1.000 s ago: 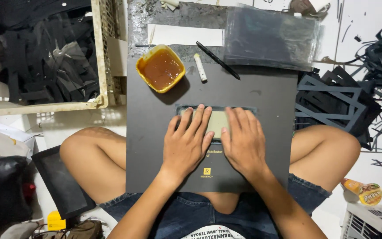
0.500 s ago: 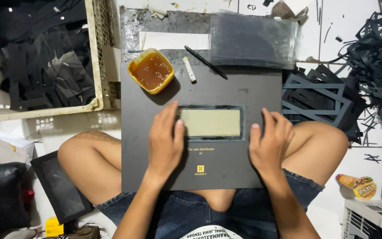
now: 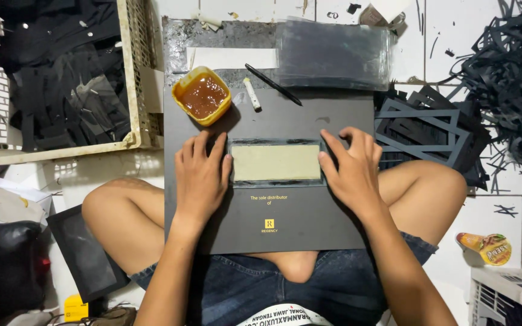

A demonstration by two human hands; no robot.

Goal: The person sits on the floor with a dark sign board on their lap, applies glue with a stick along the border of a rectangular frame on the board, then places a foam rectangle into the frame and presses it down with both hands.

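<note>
One crate point(image 3: 129, 72) stands left of the one dark board point(image 3: 285, 217) on the lap. One glue tub point(image 3: 202, 95) sits at its top-left corner. Left hand point(image 3: 199, 178) and right hand point(image 3: 348, 172), each grip flat and empty, flank the one window point(image 3: 276, 163) at mid-board.

Flat dark board point(image 3: 285, 211), pale window point(image 3: 276, 163), on lap

**A:** ok counting what's sitting here: one dark board point(image 3: 291, 217) with one pale window point(image 3: 276, 163), one yellow tub point(image 3: 202, 95) of brown glue.

**B:** I'm also seeing one black pen point(image 3: 273, 85), one white stick point(image 3: 252, 95), one stack of clear sheets point(image 3: 332, 54). Crates?

**A:** I'm counting two, one cream crate point(image 3: 129, 72), one white crate point(image 3: 509, 287). Plus two hands, left hand point(image 3: 200, 175) and right hand point(image 3: 348, 169).
</note>
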